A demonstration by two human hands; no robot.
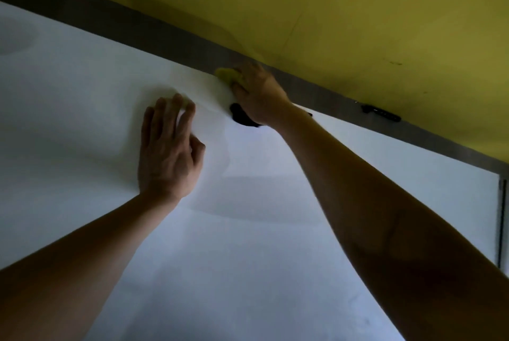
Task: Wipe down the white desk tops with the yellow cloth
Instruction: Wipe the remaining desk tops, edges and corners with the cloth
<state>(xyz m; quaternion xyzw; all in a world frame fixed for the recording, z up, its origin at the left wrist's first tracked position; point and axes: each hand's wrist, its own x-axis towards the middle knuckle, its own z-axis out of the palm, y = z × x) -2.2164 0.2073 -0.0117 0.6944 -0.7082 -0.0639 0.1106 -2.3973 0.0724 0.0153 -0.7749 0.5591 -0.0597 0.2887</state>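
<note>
The white desk top [82, 120] fills most of the head view. My right hand [259, 95] reaches to the desk's far edge and grips the yellow cloth [227, 76], which is bunched under its fingers against the grey strip there; only a small part of the cloth shows. My left hand [168, 153] rests flat on the desk with its fingers spread, a short way left of and nearer than the right hand. A small black thing [242, 117] lies on the desk under the right wrist, mostly hidden.
A grey strip [110, 21] runs along the desk's far edge, with a yellow partition [358, 10] rising behind it. A black clip-like object [381, 114] sits on the strip at the right. The desk's right edge [500, 216] shows a dark gap.
</note>
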